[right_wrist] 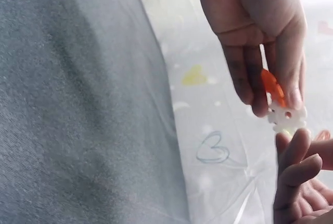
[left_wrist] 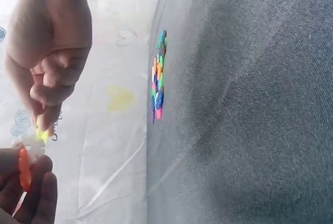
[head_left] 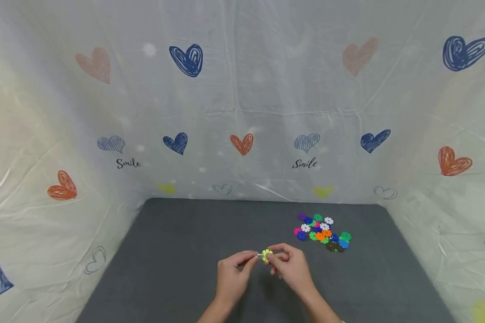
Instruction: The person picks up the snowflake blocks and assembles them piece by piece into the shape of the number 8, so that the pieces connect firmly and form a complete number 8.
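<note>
In the head view my left hand [head_left: 233, 274] and right hand [head_left: 293, 267] meet over the front middle of the table. My right fingers and thumb pinch a yellow notched plastic flower disc [head_left: 267, 255]. With its thumb and fingers, my left hand [right_wrist: 260, 36] holds a white flower disc [right_wrist: 287, 115] with an orange disc [left_wrist: 24, 169] joined to it at an angle. The yellow disc [left_wrist: 42, 133] touches the white one at its edge. Fingers partly hide the joint, so I cannot tell how deep the notches sit.
A loose pile of flower discs [head_left: 319, 231] in several colours lies at the right back of the dark grey table [head_left: 178, 251]. A white cloth printed with hearts [head_left: 242, 89] hangs behind the table and along both sides.
</note>
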Demonstrator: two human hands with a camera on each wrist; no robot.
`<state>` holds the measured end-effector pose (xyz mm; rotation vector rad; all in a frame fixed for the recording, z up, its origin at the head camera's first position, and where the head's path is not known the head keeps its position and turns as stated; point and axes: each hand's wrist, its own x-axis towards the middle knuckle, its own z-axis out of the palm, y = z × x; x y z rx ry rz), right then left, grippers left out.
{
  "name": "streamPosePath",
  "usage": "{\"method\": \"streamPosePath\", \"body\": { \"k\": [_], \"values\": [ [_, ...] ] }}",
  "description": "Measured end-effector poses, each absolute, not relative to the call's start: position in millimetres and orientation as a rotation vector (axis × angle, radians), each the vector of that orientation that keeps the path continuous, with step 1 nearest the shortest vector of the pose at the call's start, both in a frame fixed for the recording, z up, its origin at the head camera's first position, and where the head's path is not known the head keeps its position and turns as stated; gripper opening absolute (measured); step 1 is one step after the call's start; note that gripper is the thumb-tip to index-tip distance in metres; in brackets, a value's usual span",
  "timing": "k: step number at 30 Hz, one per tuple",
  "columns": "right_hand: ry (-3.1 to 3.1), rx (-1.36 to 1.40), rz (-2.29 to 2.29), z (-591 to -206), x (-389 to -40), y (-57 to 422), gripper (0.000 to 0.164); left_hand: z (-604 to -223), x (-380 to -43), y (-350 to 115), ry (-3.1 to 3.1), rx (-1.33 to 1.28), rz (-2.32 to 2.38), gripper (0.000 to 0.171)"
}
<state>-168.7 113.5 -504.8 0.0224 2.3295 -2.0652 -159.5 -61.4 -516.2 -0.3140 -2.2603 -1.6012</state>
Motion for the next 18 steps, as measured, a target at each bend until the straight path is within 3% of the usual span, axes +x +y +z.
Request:
{"method": "streamPosePath", "body": {
  "k": [11,18],
  "values": [
    [2.329,0.045,-2.215,-500.3,-163.0,110.3,0.018,-509.7,-158.8,-65.9,-2.319,-0.104,-1.943,0.013],
    [2.349,-0.022,-2.183,-497.2,-161.2,108.6,0.017,-513.6,-157.1,-63.3,-2.272,-0.279,-1.703,0.006]
  ]
}}
